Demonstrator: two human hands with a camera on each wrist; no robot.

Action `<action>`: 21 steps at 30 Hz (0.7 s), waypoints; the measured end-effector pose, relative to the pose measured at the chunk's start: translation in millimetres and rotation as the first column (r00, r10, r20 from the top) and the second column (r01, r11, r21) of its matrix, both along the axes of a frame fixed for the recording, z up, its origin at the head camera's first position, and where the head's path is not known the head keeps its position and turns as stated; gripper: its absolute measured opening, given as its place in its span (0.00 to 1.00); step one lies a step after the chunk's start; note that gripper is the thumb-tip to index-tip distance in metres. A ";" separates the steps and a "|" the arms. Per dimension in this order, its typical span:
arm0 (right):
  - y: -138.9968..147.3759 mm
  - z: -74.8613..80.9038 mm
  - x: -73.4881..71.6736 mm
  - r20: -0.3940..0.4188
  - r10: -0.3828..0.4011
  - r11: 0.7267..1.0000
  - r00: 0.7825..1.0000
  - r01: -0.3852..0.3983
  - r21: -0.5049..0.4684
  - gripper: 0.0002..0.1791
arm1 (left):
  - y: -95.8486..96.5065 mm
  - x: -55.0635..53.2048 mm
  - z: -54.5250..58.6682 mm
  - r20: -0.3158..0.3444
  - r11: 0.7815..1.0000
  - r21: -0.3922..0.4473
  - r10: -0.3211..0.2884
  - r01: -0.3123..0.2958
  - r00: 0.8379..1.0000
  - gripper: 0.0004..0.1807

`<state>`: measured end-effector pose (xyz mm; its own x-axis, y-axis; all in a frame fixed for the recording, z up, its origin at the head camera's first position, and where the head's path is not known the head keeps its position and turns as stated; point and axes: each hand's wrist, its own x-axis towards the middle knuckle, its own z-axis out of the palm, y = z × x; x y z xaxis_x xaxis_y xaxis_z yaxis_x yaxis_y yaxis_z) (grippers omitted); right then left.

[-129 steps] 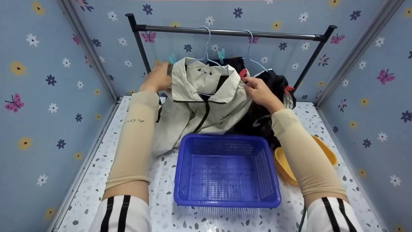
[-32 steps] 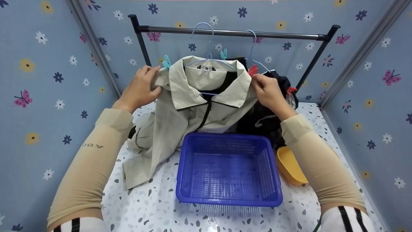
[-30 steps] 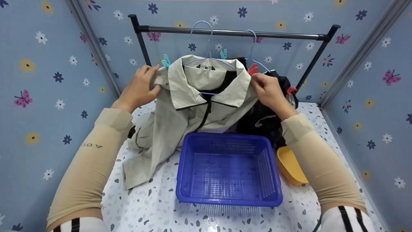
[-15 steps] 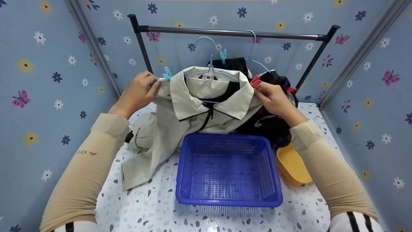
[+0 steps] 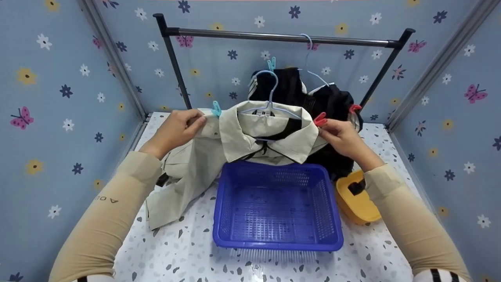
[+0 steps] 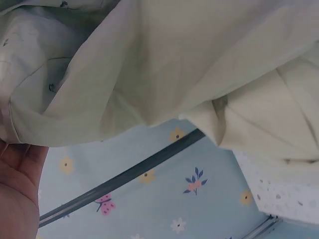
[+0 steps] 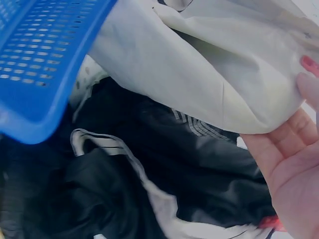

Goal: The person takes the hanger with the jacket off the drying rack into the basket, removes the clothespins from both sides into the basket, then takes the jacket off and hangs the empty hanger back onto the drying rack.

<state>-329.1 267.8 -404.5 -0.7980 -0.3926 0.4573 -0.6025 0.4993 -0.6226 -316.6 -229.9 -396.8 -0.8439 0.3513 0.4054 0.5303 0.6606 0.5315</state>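
Observation:
A pale beige zip jacket (image 5: 240,139) with a wide collar is on a light-blue hanger (image 5: 270,102), whose hook stands free below the rail (image 5: 235,34). My left hand (image 5: 174,131) grips one shoulder, beside a teal clothespin (image 5: 216,109). At the other shoulder my right hand (image 5: 344,138) pinches the fabric right by a red clothespin (image 5: 320,119). The jacket's collar front overlaps the back rim of the blue basket (image 5: 278,246) in the head view. In the right wrist view, fingers (image 7: 289,137) hold the jacket's underside.
Behind the jacket, a black garment (image 5: 289,86) hangs from the rail on another hanger (image 5: 318,76), with teal and red clothespins on it. A yellow tub (image 5: 360,205) with a dark item in it stands right of the basket. Flowered walls enclose the sides and back.
The jacket's hanger hook, on the rail at first, has come off it. Both hands have brought the jacket down and toward me, uncovering more of the black garment behind.

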 end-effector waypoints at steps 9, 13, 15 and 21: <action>20.1 -27.8 12.9 0.096 0.040 0.999 0.995 -0.038 -0.023 0.06 | 6.9 10.8 -34.8 0.079 0.996 0.043 -0.081 0.078 0.994 0.10; 25.2 -40.9 17.3 0.127 0.053 0.998 0.990 -0.050 -0.027 0.05 | 10.6 14.2 -53.5 0.101 0.994 0.058 -0.098 0.093 0.990 0.10; 26.8 -46.5 20.4 0.137 0.043 0.999 0.990 -0.040 -0.025 0.05 | 12.5 16.9 -61.6 0.101 0.993 0.062 -0.102 0.096 0.990 0.10; 30.4 -63.4 29.7 0.100 -0.024 1.000 0.995 0.025 -0.009 0.04 | 17.4 26.8 -80.0 0.135 0.993 0.085 -0.094 0.083 0.986 0.10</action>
<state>-299.4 298.2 -467.9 -0.8491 -0.3679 0.3791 -0.5249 0.5063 -0.6843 -289.8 -212.5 -476.7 -0.8611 0.3985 0.3159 0.5020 0.5673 0.6528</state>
